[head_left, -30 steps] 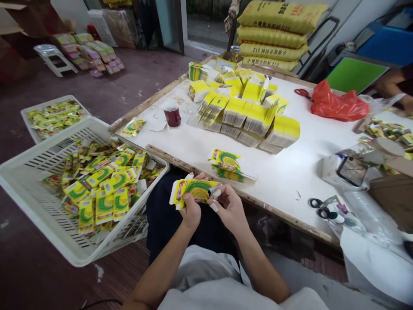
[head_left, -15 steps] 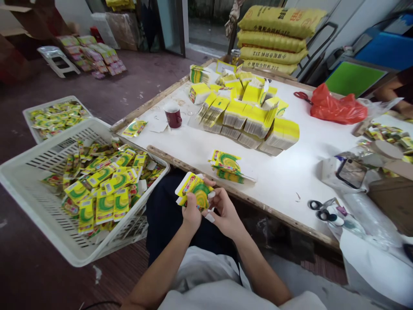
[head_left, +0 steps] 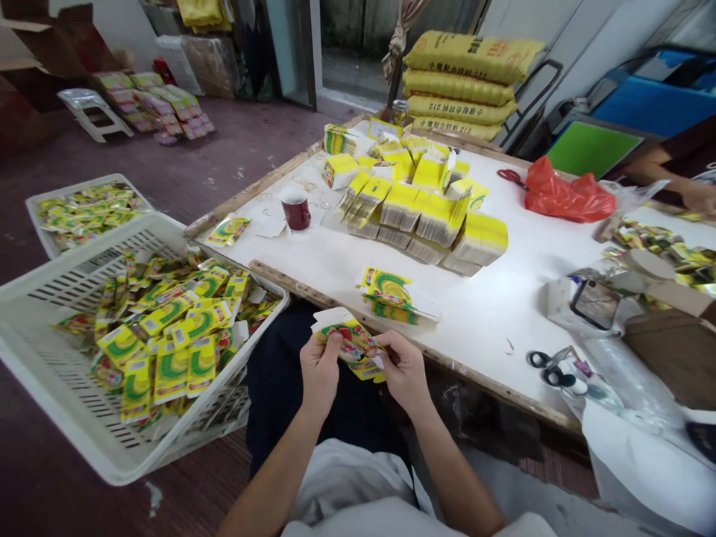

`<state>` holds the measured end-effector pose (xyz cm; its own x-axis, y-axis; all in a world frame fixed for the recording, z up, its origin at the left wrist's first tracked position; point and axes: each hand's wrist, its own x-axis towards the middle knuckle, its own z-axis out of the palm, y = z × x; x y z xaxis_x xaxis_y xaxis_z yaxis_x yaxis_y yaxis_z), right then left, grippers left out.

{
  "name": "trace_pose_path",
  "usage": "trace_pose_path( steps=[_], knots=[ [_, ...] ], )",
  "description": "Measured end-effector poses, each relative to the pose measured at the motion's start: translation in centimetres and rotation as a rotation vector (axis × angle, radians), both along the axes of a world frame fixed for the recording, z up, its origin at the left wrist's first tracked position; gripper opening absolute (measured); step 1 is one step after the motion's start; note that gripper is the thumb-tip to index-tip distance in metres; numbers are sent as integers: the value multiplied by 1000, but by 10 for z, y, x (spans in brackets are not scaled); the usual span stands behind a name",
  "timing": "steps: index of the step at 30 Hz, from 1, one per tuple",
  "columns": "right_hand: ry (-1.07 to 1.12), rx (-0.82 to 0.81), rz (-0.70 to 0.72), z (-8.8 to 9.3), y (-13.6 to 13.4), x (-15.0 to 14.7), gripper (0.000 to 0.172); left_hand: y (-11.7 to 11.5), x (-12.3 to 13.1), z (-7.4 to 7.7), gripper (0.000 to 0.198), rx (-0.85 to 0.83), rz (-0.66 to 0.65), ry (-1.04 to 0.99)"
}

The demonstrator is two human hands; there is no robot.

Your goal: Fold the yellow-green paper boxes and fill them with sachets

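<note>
Above my lap, a yellow-green printed carton [head_left: 353, 337] is held between both hands, its white flaps sticking out at the upper left. My left hand [head_left: 321, 371] pinches its left end, thumb on top. My right hand [head_left: 403, 371] grips its right end with thumb and fingers. Just beyond, on the table edge, lies a small stack of similar flat cartons [head_left: 387, 292]. To my left, a white plastic basket [head_left: 139, 468] holds many yellow-green cartons [head_left: 173, 365].
The white table [head_left: 313, 268] bears bundled carton stacks [head_left: 414, 209], a maroon mug [head_left: 295, 210], a red plastic bag [head_left: 567, 195], a phone [head_left: 596, 303] and scissors [head_left: 545, 365]. A second basket [head_left: 42, 231] stands behind the first. Another person's arm [head_left: 665, 171] shows at the far right.
The carton has turned in my hands and now stretches between them. My left hand has moved to its left end, my right hand slightly rightward. The view has shifted a little.
</note>
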<state>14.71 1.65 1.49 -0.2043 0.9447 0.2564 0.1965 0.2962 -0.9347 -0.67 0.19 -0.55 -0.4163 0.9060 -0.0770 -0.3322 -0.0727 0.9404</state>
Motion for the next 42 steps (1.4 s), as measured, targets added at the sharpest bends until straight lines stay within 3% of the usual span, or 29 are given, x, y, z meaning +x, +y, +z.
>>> trace_pose_path(
  steps=[4, 6, 8, 10, 13, 15, 16, 20, 23, 25, 29, 32, 34, 38, 42],
  knots=[
    [-229, 244, 62, 24, 4, 22, 25, 8, -39, 20, 51, 34, -175, 42],
    [-387, 344, 149, 34, 2, 26, 28, 7, -55, 29, 66, 20, -323, 150],
    [-501, 428, 254, 39, -2, 23, 29, 1, -58, 34, 92, -5, -563, 375],
    [-526, 466, 292, 36, -7, 14, 29, -8, -50, 33, 93, -49, -716, 536],
    [-356, 384, 36, 23, -12, 1, 48, -19, -26, 25, 65, -104, -641, 672],
    [-181, 228, -129, 13, -11, -7, 67, -23, -14, 19, 64, -110, -550, 761],
    [-89, 120, -142, 9, -9, -10, 71, -24, -10, 16, 66, -103, -524, 801],
    [376, -320, 26, -2, -1, -22, 81, -25, -8, 8, 69, -41, -434, 887],
    [624, -376, 1, -6, 1, -28, 98, -22, -11, 4, 66, 35, -352, 934],
    [629, -408, 4, -7, -1, -31, 93, -21, -12, 2, 60, 99, -333, 977],
    [613, -574, 113, -5, -6, -33, 66, -19, -11, -2, 51, 170, -323, 1044],
    [693, -649, 230, -3, -7, -32, 69, -18, -12, -3, 53, 156, -267, 1099],
    [658, -676, 301, -3, -6, -29, 70, -17, -15, -2, 50, 155, -317, 1149],
    [386, -534, 402, -5, -5, -21, 71, -20, -19, 2, 50, 80, -480, 1172],
    [100, -271, 391, 1, -10, -16, 68, -21, -17, 3, 56, -71, -524, 1083]
  ],
)
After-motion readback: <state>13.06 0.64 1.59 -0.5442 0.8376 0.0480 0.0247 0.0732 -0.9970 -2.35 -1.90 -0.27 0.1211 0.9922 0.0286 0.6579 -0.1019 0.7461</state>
